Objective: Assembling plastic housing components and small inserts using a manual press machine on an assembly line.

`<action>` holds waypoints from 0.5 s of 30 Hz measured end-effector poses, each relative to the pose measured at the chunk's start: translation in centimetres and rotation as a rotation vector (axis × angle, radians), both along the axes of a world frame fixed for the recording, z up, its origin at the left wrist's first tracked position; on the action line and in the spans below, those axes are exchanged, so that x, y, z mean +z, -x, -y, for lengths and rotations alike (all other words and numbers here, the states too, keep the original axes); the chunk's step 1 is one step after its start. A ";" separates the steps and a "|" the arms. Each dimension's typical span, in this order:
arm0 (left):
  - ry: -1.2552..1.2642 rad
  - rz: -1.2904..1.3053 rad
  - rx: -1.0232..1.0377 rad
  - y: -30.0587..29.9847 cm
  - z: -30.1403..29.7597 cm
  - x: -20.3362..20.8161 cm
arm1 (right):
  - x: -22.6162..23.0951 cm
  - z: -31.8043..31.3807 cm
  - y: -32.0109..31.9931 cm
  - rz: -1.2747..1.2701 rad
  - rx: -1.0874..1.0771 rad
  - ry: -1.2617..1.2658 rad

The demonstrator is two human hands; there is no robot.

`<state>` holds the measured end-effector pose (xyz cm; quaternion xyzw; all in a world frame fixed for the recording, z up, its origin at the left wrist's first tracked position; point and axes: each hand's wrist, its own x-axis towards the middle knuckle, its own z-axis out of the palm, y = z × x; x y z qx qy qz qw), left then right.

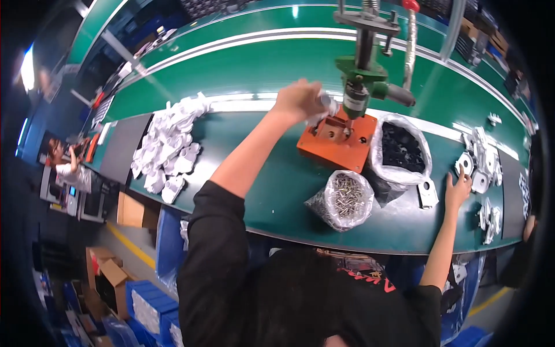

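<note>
My left hand (299, 102) is closed on a white plastic part (328, 105), above the back of an orange fixture block (334, 148). The block lies under a green hand press (359, 81), whose tip comes down to it. My fingers hide some of the held part. Over to the right, my right hand (458, 189) has thumb and fingers apart. Its fingertips touch a white part with a round hole (464, 162), beside a pile of similar white parts (484, 156). A single flat white part (428, 194) lies left of that hand.
A clear bag of small metal pins or screws (348, 195) stands near the front edge. Behind it is a bag of black pieces (400, 147). White parts are heaped at left (167, 144), and more lie at right (490, 220). A person (72, 168) is at the far left.
</note>
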<state>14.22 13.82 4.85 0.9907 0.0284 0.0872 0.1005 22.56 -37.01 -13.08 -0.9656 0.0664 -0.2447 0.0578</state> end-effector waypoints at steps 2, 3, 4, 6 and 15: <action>0.070 0.228 0.009 -0.8 -3.2 -2.4 | 0.0 -0.5 -0.6 -0.103 0.050 0.045; 0.143 0.452 -0.025 -1.0 -3.6 -2.7 | -0.3 -0.4 -0.8 -0.107 0.052 0.046; 0.234 0.423 0.012 -1.0 -4.0 -3.0 | -0.4 -0.4 -0.8 -0.108 0.115 0.044; 0.291 0.474 -0.029 -1.0 -4.7 -4.1 | -0.6 -0.5 -0.8 -0.110 0.177 0.045; 0.363 0.417 0.310 10.7 -9.8 -4.3 | -1.5 -0.1 -2.8 0.148 0.084 0.257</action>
